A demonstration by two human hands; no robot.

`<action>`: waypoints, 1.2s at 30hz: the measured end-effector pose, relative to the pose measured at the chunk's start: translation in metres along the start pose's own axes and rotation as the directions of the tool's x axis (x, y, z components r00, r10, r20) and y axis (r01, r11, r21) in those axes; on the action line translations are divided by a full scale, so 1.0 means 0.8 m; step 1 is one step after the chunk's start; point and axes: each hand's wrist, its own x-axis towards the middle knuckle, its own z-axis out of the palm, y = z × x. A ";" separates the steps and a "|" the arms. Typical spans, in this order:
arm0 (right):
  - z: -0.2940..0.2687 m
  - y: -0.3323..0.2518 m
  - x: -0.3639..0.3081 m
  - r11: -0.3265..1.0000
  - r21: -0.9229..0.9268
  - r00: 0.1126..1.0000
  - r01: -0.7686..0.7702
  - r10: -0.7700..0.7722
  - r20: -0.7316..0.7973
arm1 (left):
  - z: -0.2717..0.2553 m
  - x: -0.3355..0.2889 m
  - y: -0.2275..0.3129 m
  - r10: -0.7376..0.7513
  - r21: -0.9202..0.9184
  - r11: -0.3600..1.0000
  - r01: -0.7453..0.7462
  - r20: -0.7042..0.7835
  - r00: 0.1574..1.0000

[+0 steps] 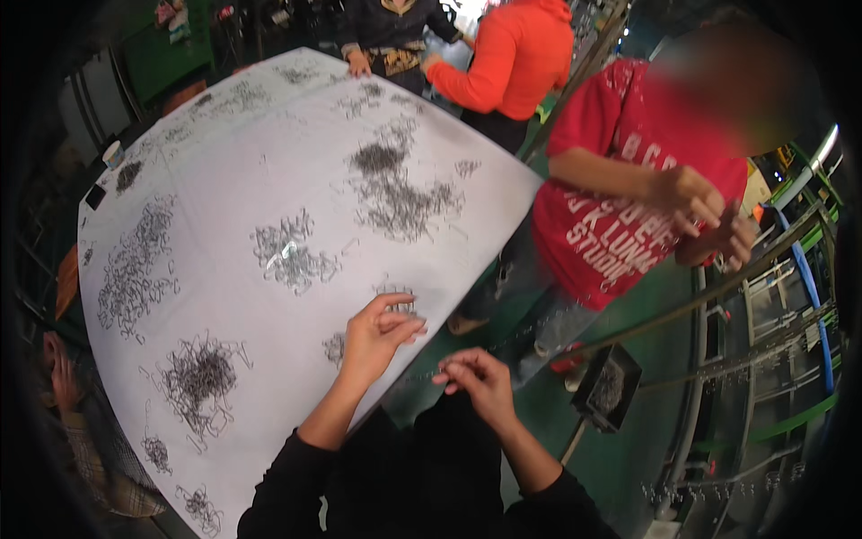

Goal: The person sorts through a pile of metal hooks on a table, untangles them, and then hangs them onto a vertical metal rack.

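Observation:
On the white table point(296, 346), small bent dark wire hooks lie in loose piles. My left hand point(373, 337) is over the right edge of the table, fingers curved and apart, with nothing visible between them. Just beyond its fingers is a small group of wire hooks point(395, 286), and another little cluster point(334, 349) shows beside the wrist. Past the table edge, above the floor, my right hand point(482, 382) has its thumb and fingers pinched together. What they hold, if anything, is too small to make out.
A person in a red shirt point(611, 189) stands close on the right, hands raised. Two people, one in an orange top point(503, 58), are at the far edge. Another person's sleeve point(108, 467) shows at left. A black bin point(609, 388) and metal rails stand at right.

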 end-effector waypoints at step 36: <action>0.082 0.062 0.263 0.435 -0.696 0.819 0.571 -0.355 0.450 | 0.016 0.023 -0.114 0.368 0.271 0.874 -0.403 0.173 0.914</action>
